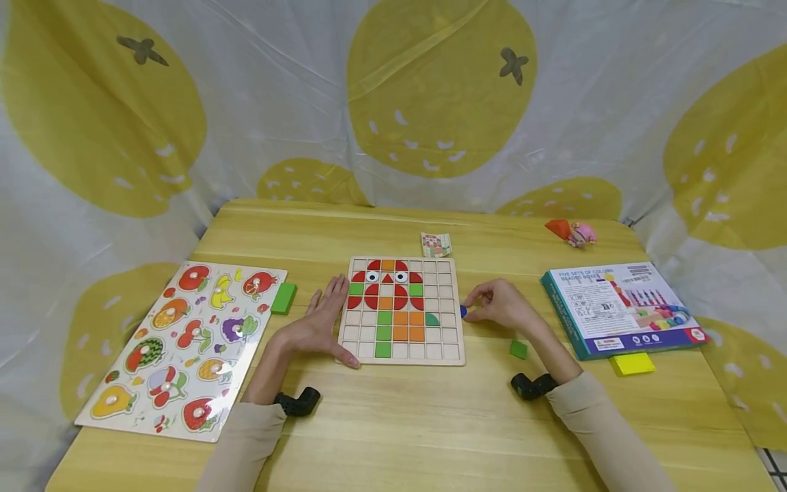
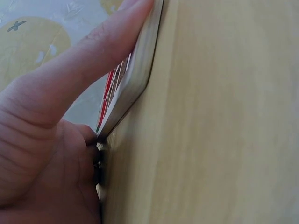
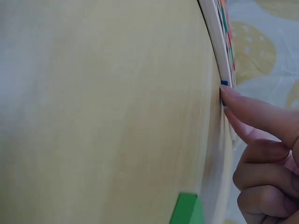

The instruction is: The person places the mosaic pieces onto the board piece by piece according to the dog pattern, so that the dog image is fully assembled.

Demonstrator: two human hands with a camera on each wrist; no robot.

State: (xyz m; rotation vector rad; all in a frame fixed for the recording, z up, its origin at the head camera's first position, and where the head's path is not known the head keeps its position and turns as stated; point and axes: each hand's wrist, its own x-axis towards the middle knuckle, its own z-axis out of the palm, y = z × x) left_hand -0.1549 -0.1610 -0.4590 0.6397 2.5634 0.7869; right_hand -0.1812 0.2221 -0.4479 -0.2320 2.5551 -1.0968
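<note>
In the head view, a wooden grid board [image 1: 433, 335] lies mid-table, with red, orange, green and white pieces and two eye pieces forming a pattern. My left hand [image 1: 313, 321] rests against its left edge, fingers extended and thumb over the near left corner. Beside the board's right edge, my right hand [image 1: 501, 304] pinches a small blue piece [image 1: 464, 311] between thumb and forefinger; its full shape is hidden. The right wrist view shows this blue piece [image 3: 224, 83] low at the board's side. Nearer that wrist lies a green square piece [image 1: 518, 349].
Left lies a fruit peg puzzle [image 1: 178, 348] with a green block [image 1: 283, 298] beside it. On the right are a boxed bead set [image 1: 615, 307] and a yellow block [image 1: 633, 363]. A small picture card [image 1: 436, 244] sits behind the board; a pink figure [image 1: 581, 234] stands far right.
</note>
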